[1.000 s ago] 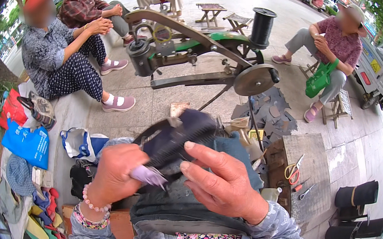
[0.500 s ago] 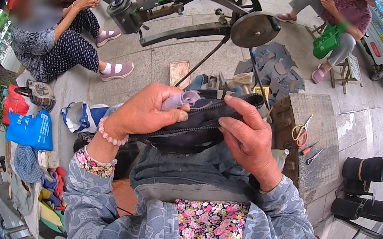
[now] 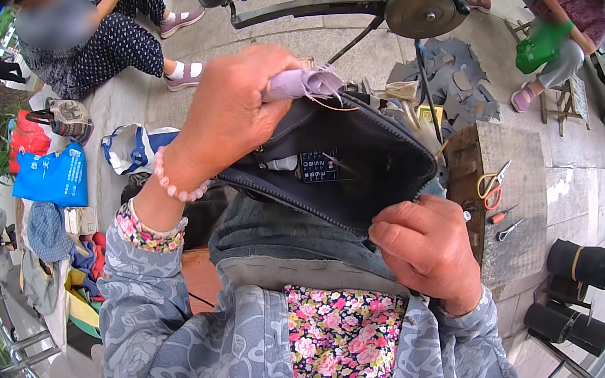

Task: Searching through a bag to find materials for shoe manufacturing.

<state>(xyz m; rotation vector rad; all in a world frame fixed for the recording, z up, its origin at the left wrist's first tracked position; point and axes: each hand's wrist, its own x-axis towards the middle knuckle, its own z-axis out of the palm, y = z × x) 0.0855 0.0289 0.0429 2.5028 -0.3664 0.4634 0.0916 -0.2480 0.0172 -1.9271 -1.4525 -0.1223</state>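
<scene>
A black zip bag (image 3: 387,166) gapes wide in front of me, its zipper undone. My right hand (image 3: 430,247) pinches the bag's near right edge, fingers closed. My left hand (image 3: 240,109) is closed around a lilac rolled cloth (image 3: 302,84) and rests at the bag's far left edge. How the left fingers grip the bag is hidden behind that hand. Inside the bag lie a dark device with a number keypad (image 3: 320,166), probably a phone, and a small white object (image 3: 282,164) beside it.
A hand-cranked sewing machine (image 3: 369,0) stands ahead. Right of me, a wooden box (image 3: 518,199) carries scissors (image 3: 495,186) and small tools. Dark scraps (image 3: 456,81) cover the ground beyond. Bags, including a blue one (image 3: 52,176), lie left. Two seated people are nearby.
The bag's mouth has been pulled wide, exposing its contents. My left hand has risen with the lilac cloth; my right hand has moved down and right, drawing the near edge. The view has shifted.
</scene>
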